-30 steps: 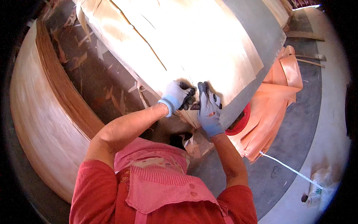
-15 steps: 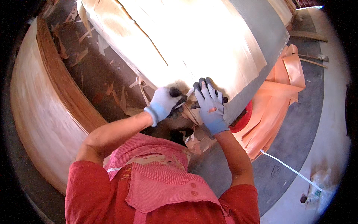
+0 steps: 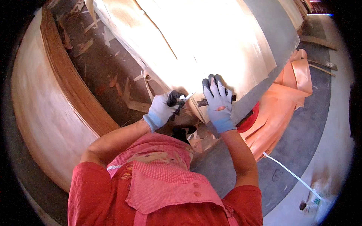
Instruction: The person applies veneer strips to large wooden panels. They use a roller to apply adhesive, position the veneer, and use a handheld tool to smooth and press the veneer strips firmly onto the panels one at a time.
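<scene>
My left hand (image 3: 161, 108), in a grey glove with dark fingertips, is closed on a short white strip (image 3: 188, 96) beside the near edge of a pale wood veneer sheet (image 3: 241, 49). The strip's tip reaches that edge. My right hand (image 3: 219, 104), gloved alike, lies flat on the sheet's near corner, fingers stretched forward. Under its palm runs a dark flat bar (image 3: 203, 103), whose two ends stick out at either side; whether the palm grips it is hidden. A long dark split (image 3: 160, 33) crosses the sheet farther left.
A tall stack of veneer (image 3: 64, 75) stands on the left. Veneer scraps (image 3: 128, 94) litter the floor between the stacks. At the right lie orange sheets (image 3: 277, 113) beside a red round object (image 3: 250, 118), with a white strap (image 3: 292, 175) on the floor.
My left hand has drawn back slightly to the left and nearer my body, and more of the white strip shows. My right hand stays on the sheet's corner. The whole view has shifted slightly.
</scene>
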Demonstrator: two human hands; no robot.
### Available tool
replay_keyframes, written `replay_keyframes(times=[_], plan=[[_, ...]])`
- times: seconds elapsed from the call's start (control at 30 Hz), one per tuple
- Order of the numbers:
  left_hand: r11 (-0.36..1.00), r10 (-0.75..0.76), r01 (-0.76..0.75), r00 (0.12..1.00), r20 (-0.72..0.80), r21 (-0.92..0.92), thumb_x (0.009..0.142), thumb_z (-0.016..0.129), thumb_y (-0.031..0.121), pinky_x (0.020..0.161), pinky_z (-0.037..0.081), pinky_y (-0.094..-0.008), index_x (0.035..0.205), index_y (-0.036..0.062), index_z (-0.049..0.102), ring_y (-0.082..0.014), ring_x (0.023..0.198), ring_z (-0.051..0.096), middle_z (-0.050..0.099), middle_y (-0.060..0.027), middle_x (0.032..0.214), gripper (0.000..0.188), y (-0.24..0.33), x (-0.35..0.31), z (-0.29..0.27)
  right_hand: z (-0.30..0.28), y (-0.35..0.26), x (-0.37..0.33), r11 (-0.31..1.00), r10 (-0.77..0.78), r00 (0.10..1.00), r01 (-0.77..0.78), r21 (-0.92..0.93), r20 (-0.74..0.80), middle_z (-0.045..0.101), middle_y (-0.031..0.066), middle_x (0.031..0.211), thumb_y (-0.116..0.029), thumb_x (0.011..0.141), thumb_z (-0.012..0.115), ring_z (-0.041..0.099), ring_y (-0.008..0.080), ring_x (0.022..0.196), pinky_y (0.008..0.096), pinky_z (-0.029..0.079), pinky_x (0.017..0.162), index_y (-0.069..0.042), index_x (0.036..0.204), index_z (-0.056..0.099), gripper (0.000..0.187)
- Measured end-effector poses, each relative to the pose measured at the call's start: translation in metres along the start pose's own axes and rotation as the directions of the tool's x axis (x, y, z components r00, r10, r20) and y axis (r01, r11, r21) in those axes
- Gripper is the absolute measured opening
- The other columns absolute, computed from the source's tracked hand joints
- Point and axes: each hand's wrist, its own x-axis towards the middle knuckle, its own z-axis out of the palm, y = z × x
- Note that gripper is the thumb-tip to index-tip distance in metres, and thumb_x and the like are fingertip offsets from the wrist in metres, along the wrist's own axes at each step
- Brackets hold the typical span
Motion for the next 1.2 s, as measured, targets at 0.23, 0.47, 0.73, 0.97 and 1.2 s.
replay_keyframes(times=[0.23,0.47,0.73,0.97,1.2], plan=[[0.96,-0.099,0.111,0.993,0.06,-0.255,0.09,0.067,0.009,0.056,0.046,-0.022,0.117,0.0068,0.067,-0.0035,0.065,0.053,0.061,0.0029,0.075,0.027,-0.016,0.001,-0.002,0.003,-0.001,-0.001,0.997,-0.01,1.0,0.01,0.073,0.001,0.039,0.01,0.148,-0.014,0.089,0.05,0.034,0.0276,0.137,0.0486,0.034,0.099,-0.021,0.138,0.047,0.049],[0.972,-0.066,0.081,0.995,0.077,-0.221,0.09,0.067,0.008,0.056,0.047,-0.0224,0.118,0.0063,0.067,-0.0038,0.064,0.053,0.06,0.0031,0.073,0.029,-0.007,0.001,-0.006,-0.001,-0.003,-0.004,0.997,-0.014,0.999,0.017,0.073,-0.037,0.038,0.0086,0.148,-0.013,0.09,0.048,0.036,0.026,0.136,0.0457,0.034,0.102,-0.02,0.138,0.047,0.048],[0.973,-0.093,0.103,0.994,0.058,-0.207,0.089,0.068,0.01,0.057,0.047,-0.0217,0.117,0.0077,0.067,-0.0035,0.064,0.053,0.061,0.0037,0.073,0.028,-0.028,0.005,0.001,-0.014,-0.018,-0.012,0.987,-0.071,0.997,0.068,0.147,0.015,0.039,0.0128,0.148,-0.009,0.087,0.051,0.036,0.0314,0.135,0.0488,0.032,0.103,-0.016,0.138,0.048,0.052],[0.991,0.003,0.005,0.998,-0.058,0.136,0.083,0.07,0.006,0.076,0.053,-0.0326,0.115,0.0052,0.065,-0.0177,0.082,0.068,0.07,-0.0169,0.093,0.033,0.001,-0.012,-0.008,-0.008,-0.034,-0.021,0.971,-0.233,0.973,0.232,0.047,-0.003,0.042,0.0171,0.144,-0.018,0.088,0.053,0.041,0.0323,0.129,0.0495,0.037,0.095,-0.011,0.135,0.05,0.047],[0.824,-0.017,-0.01,0.999,0.042,0.566,0.082,0.067,0.009,0.067,0.053,-0.0405,0.099,0.0031,0.066,-0.0311,0.073,0.068,0.068,-0.0189,0.088,0.018,0.01,0.022,-0.073,-0.016,-0.038,-0.016,0.965,-0.26,0.965,0.258,-0.045,-0.042,0.044,0.0165,0.141,-0.02,0.086,0.057,0.043,0.0326,0.127,0.0513,0.039,0.088,-0.013,0.133,0.051,0.048]])
